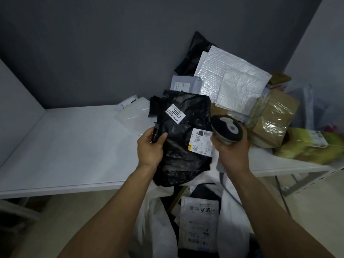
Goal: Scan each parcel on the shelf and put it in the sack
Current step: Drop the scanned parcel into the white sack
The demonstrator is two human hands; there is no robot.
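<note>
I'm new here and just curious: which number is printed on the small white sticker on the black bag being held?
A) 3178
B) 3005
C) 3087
C: the sticker on the black bag in the left hand reads 3087.

Pinches a black parcel (184, 146) at its left edge with the left hand (151, 146), at centre, above the front edge of the white shelf (65, 146). Grips a scanner (226, 130) in the right hand (230, 151), at the parcel's 3 o'clock, just beside its barcode label (201, 142). At the parcel's 11 o'clock, a sticker (175, 113) reading 3087. At 1 o'clock on the shelf, silver padded envelopes (232, 81); at 3 o'clock, a taped brown box (273, 120). At 6 o'clock, an open white sack (154, 220) holding a white packet (200, 220) marked 3005.
</note>
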